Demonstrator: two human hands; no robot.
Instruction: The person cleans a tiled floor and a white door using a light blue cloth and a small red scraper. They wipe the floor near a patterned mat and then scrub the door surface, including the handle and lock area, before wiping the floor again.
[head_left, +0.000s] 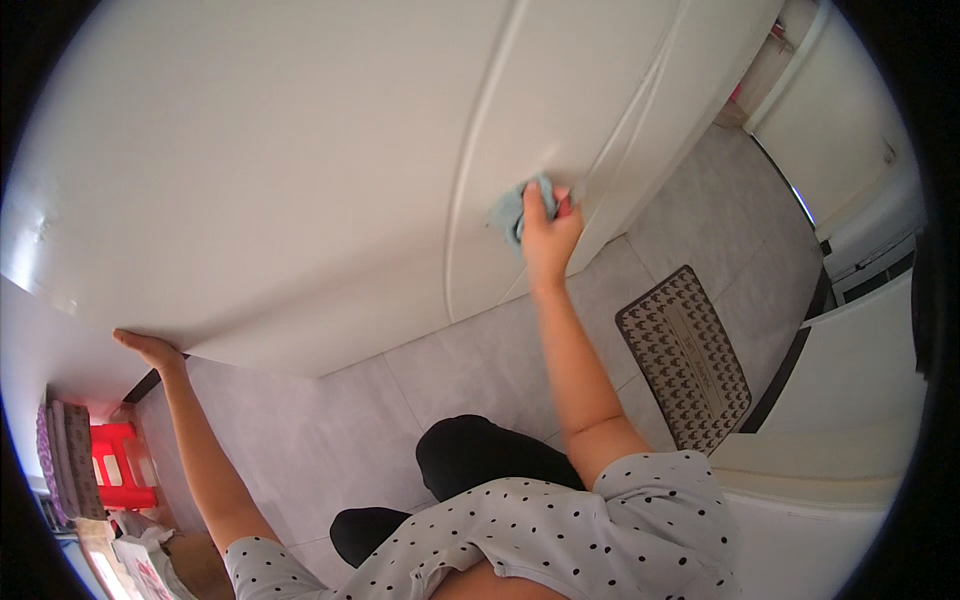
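Observation:
A white door (315, 165) with raised curved moulding fills the view in front of me. My right hand (553, 223) grips a crumpled light-blue cloth (511, 211) against the door's lower face, between two moulding lines. Slight blur shows on this hand. Far to the left, my left hand (154, 349) is at the door's edge, its wrist bent and most of its fingers hidden from sight. Both arms are stretched well apart.
Grey tiles (345, 442) cover the floor. A patterned doormat (686, 360) lies to the right, near another white door (832, 127). At lower left stand a red plastic stool (124, 465), stacked cushion-like items (71, 457) and a white bag (146, 562).

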